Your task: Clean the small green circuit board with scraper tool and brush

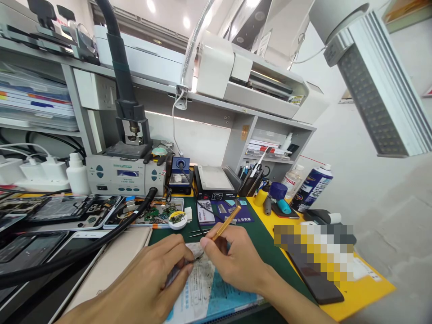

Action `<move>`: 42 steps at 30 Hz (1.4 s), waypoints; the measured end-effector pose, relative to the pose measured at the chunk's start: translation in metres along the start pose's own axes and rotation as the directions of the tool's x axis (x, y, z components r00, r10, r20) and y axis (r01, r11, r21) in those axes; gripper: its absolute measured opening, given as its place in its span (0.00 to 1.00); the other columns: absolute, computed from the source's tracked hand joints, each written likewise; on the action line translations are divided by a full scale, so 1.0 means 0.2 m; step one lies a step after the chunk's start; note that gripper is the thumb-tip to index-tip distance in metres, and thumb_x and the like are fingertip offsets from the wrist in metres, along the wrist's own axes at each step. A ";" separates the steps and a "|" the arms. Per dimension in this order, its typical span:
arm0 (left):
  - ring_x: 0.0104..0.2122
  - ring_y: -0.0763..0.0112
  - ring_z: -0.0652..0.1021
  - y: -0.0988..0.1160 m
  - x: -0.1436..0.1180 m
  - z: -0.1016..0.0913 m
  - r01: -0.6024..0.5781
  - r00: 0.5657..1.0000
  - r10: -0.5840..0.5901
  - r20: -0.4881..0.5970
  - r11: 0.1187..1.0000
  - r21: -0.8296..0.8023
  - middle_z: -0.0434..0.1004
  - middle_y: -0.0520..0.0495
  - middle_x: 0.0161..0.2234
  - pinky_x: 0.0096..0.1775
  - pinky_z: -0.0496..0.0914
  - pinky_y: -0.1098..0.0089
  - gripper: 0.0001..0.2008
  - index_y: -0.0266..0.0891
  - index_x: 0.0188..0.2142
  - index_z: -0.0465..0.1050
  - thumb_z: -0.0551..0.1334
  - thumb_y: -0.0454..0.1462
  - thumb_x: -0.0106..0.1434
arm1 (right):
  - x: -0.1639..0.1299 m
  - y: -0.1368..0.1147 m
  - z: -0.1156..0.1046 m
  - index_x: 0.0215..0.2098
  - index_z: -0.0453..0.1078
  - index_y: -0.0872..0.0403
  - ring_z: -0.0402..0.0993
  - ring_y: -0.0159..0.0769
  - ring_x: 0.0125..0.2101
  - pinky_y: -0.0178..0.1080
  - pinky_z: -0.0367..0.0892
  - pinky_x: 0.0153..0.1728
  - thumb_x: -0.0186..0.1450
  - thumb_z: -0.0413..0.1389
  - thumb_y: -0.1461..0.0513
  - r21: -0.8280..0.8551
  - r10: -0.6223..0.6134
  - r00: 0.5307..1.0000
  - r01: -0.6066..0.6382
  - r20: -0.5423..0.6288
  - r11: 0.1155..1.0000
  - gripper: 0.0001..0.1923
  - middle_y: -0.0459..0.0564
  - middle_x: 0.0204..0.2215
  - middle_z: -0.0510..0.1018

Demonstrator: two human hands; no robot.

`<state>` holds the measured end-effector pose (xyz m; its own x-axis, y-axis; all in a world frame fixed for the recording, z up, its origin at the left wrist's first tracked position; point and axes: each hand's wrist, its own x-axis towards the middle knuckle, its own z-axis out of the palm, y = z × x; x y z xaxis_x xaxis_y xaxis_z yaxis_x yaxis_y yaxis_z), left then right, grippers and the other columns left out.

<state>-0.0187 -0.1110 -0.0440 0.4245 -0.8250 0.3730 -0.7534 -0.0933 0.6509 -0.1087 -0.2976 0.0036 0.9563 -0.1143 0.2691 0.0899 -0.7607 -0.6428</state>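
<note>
Worker's right hand (pixel 239 256) pinches one gold-handled tool (pixel 228 221), slanted over blue-and-white paper (pixel 202 292); left hand (pixel 165 261) curled beside it, fingertips drawn close, whether gripping anything cannot be told; one spray can (pixel 311 188), right; green mat (pixel 266 240), yellow bench (pixel 366 292); white wall (pixel 381 198), one lamp (pixel 374 94) overhead.

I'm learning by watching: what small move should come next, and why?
Perhaps a light touch of the gold tool near the left hand: the right hand holds it pen-like, slanting down toward those fingers, over the printed sheet.
</note>
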 end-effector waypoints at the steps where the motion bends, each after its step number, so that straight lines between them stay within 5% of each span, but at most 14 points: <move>1: 0.32 0.69 0.72 0.00 0.00 0.00 -0.001 1.000 0.001 0.001 1.000 0.003 0.70 0.50 0.34 0.34 0.61 0.69 0.12 0.44 0.38 0.69 0.50 0.39 0.74 | 0.00 0.00 0.00 0.25 0.66 0.56 0.59 0.24 0.22 0.32 0.54 0.25 0.69 0.53 0.57 -0.005 -0.004 1.000 0.004 -0.004 1.000 0.16 0.41 0.20 0.65; 8: 0.32 0.69 0.72 0.00 0.00 0.00 0.003 1.000 -0.003 0.005 1.000 -0.001 0.70 0.50 0.34 0.34 0.62 0.69 0.12 0.44 0.37 0.68 0.50 0.39 0.74 | 0.01 -0.01 -0.01 0.24 0.64 0.56 0.57 0.25 0.23 0.32 0.53 0.25 0.69 0.55 0.54 0.110 0.090 0.994 -0.095 0.057 0.989 0.19 0.41 0.20 0.63; 14: 0.32 0.68 0.72 -0.01 0.00 0.00 -0.032 0.999 0.031 0.019 0.999 0.022 0.70 0.50 0.35 0.32 0.60 0.69 0.10 0.44 0.37 0.68 0.50 0.37 0.74 | 0.01 0.00 -0.01 0.30 0.72 0.57 0.66 0.28 0.23 0.32 0.57 0.25 0.68 0.57 0.51 0.255 0.137 0.974 -0.181 0.178 0.950 0.18 0.43 0.22 0.70; 25: 0.35 0.67 0.73 -0.02 0.00 -0.02 -0.050 0.996 0.044 0.080 0.996 0.072 0.70 0.49 0.37 0.33 0.62 0.69 0.09 0.44 0.40 0.68 0.50 0.35 0.74 | 0.00 0.01 -0.01 0.35 0.75 0.56 0.63 0.26 0.25 0.31 0.57 0.25 0.68 0.57 0.49 0.251 0.119 0.986 -0.146 0.117 0.957 0.18 0.43 0.25 0.70; 42: 0.35 0.68 0.74 0.00 0.01 -0.03 -0.047 0.997 0.044 0.056 0.998 0.046 0.71 0.49 0.36 0.35 0.64 0.69 0.09 0.43 0.40 0.69 0.52 0.34 0.73 | 0.01 0.04 0.00 0.26 0.67 0.56 0.57 0.25 0.18 0.32 0.53 0.21 0.68 0.54 0.43 0.279 0.227 0.974 -0.214 -0.015 0.936 0.26 0.39 0.16 0.60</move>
<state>-0.0149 -0.1092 -0.0407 0.3619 -0.8583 0.3638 -0.7947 -0.0800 0.6018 -0.1058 -0.3034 -0.0008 0.9474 -0.2937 0.1271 -0.0426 -0.5094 -0.8595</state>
